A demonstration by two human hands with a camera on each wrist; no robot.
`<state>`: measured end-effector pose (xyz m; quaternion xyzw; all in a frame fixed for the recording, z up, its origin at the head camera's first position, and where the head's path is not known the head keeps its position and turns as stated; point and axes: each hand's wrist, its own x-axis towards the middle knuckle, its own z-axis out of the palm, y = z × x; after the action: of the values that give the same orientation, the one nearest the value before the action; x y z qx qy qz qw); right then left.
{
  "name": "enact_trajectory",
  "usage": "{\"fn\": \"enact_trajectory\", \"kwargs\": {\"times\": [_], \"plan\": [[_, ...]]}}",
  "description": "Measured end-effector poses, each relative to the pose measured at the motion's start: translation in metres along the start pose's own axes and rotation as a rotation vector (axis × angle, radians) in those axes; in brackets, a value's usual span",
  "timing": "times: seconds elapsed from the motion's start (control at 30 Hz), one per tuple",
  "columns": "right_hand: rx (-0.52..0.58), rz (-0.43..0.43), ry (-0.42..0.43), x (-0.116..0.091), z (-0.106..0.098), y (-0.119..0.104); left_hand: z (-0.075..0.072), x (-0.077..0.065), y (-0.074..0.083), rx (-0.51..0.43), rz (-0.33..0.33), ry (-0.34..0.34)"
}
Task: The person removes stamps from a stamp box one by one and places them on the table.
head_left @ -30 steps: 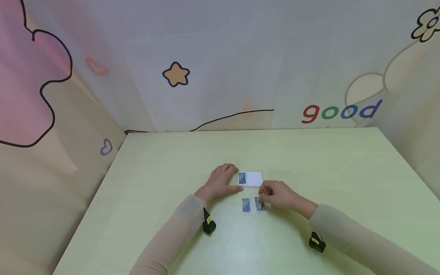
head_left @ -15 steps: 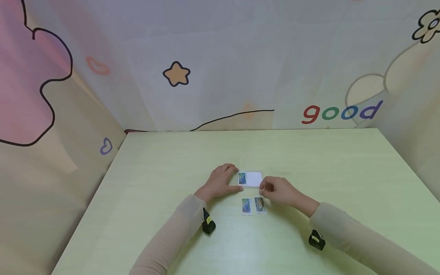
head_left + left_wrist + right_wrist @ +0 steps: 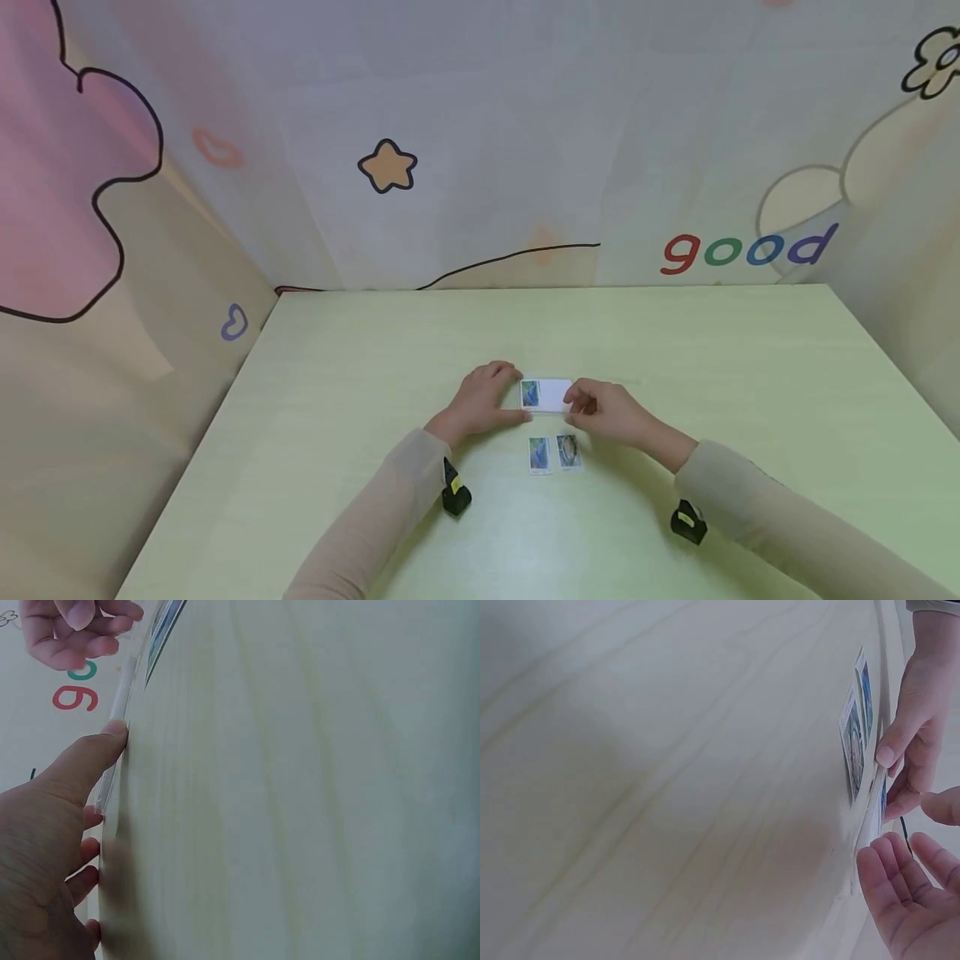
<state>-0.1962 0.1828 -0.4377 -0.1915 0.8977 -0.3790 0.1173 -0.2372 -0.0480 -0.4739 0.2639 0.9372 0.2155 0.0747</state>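
A thin white rectangular slab (image 3: 553, 396) lies on the table, with a small picture card (image 3: 531, 392) at its left end. My left hand (image 3: 483, 400) holds the slab's left end, thumb on the near edge and fingers on the far side. In the left wrist view, clear plastic shows along the slab's edge (image 3: 114, 750). At the slab's right end is my right hand (image 3: 609, 410), its fingers loosely bent; the right wrist view shows nothing in them. Just nearer lie two more picture cards, a bluish one (image 3: 539, 455) and one with a round shape (image 3: 568, 451).
The pale green table (image 3: 360, 350) extends around both hands. A printed cloth backdrop (image 3: 487, 125) rises behind it and along both sides. Each sleeve has a black wrist device, one on the left (image 3: 456, 493) and one on the right (image 3: 688, 522).
My right hand has lifted off the right-hand picture card and moved back to the slab's right end, so that card now shows whole. My left hand stays in place.
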Motion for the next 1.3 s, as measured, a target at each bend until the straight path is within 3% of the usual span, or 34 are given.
{"fn": "enact_trajectory", "kwargs": {"times": [0.77, 1.3], "plan": [[0.025, -0.016, 0.123, 0.013, 0.006, -0.009, 0.002, 0.000, -0.004, 0.021, 0.021, 0.014], [0.031, -0.002, 0.111, 0.031, 0.012, -0.013, 0.003, 0.001, -0.004, 0.024, 0.009, 0.008]]}}
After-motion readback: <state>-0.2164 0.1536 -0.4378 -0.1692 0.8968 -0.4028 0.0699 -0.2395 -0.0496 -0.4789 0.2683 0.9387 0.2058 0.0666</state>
